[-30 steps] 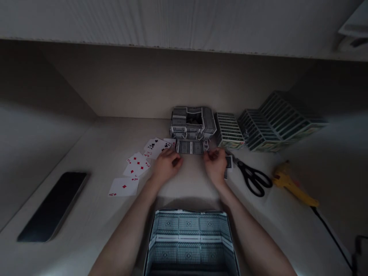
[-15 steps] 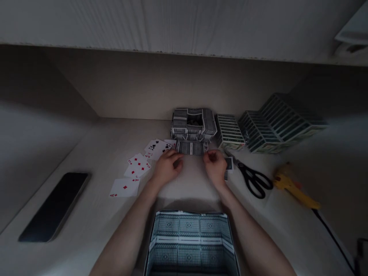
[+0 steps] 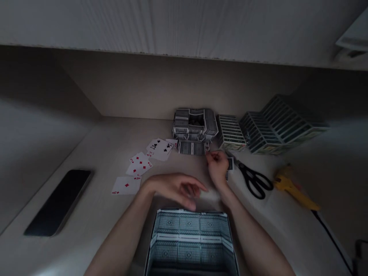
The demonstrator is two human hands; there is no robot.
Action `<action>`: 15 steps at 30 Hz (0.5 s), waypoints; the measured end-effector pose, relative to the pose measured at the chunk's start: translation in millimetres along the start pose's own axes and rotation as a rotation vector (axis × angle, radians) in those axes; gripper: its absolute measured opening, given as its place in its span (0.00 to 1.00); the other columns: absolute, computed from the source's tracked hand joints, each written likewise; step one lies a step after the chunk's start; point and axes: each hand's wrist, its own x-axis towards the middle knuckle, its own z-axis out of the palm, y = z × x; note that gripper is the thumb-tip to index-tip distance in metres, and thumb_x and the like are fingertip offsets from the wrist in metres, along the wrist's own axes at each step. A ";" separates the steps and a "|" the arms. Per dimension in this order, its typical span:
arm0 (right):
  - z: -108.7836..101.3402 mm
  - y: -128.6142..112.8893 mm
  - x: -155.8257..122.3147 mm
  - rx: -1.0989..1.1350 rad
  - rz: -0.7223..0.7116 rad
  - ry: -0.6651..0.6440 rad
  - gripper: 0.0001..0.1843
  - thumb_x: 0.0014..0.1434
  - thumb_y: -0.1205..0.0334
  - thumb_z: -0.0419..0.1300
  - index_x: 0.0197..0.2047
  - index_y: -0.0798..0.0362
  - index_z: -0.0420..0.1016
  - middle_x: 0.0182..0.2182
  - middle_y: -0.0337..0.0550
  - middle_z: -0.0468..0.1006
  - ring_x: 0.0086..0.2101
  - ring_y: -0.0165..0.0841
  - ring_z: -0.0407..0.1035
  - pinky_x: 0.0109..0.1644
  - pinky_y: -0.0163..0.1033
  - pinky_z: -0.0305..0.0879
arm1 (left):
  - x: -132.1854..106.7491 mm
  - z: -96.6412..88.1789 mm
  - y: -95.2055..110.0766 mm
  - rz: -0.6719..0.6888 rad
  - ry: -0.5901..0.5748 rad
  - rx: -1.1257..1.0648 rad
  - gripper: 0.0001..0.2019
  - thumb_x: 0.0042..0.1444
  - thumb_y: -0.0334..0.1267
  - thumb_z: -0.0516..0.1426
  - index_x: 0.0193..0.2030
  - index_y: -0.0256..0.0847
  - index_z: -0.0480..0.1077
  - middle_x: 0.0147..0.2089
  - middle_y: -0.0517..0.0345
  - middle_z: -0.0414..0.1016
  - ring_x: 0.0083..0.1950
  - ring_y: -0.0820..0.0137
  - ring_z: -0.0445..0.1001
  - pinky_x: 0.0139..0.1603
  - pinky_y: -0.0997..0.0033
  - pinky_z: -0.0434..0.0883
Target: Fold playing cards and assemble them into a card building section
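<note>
My left hand (image 3: 176,188) hovers with fingers stretched toward the right and thumb apart, holding nothing, just beyond the rim of an open box (image 3: 189,237) built from patterned playing cards. My right hand (image 3: 217,166) is closed, its fingertips at the right end of a flat strip of joined cards (image 3: 191,148). Whatever those fingertips may pinch is hidden. Behind the strip stands a card-built block (image 3: 182,122) with a square opening on top. Face-up playing cards lie left of the strip, among them clubs (image 3: 160,148), a diamond card (image 3: 139,164) and an ace of diamonds (image 3: 126,185).
Black scissors (image 3: 254,180) and a yellow glue gun (image 3: 296,191) with its cord lie at the right. Stepped card structures (image 3: 283,124) and a smaller one (image 3: 231,130) stand at the back right. A phone (image 3: 59,203) lies at the left. An overhead panel (image 3: 172,30) crosses the top.
My left hand has left the card strip's left end and come back toward the open box, its fingers now stretched to the right. My right hand stays at the strip's right end.
</note>
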 end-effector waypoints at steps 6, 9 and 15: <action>1.2 -0.1 -5.9 0.034 -0.012 -0.210 0.08 0.45 0.59 0.58 0.20 0.53 0.65 0.11 0.31 0.62 0.14 0.27 0.58 0.20 0.32 0.53 | -3.3 21.2 -3.4 -0.054 -0.063 0.338 0.26 0.38 0.43 0.63 0.49 0.45 0.69 0.45 0.56 0.74 0.43 0.66 0.72 0.44 0.70 0.68; 2.6 1.4 -7.7 0.005 -0.046 -0.269 0.07 0.45 0.58 0.58 0.22 0.53 0.67 0.13 0.32 0.65 0.15 0.27 0.59 0.20 0.31 0.53 | 1.1 18.3 -12.8 -0.093 -0.007 0.311 0.17 0.45 0.42 0.59 0.43 0.44 0.72 0.41 0.58 0.76 0.42 0.69 0.72 0.43 0.74 0.66; 1.1 -1.9 -3.1 0.069 -0.009 -0.382 0.09 0.45 0.56 0.59 0.24 0.52 0.66 0.13 0.31 0.65 0.16 0.28 0.60 0.21 0.32 0.55 | -15.5 -0.8 -18.2 -0.251 0.386 0.368 0.14 0.46 0.44 0.57 0.39 0.44 0.74 0.38 0.61 0.77 0.37 0.69 0.73 0.37 0.76 0.65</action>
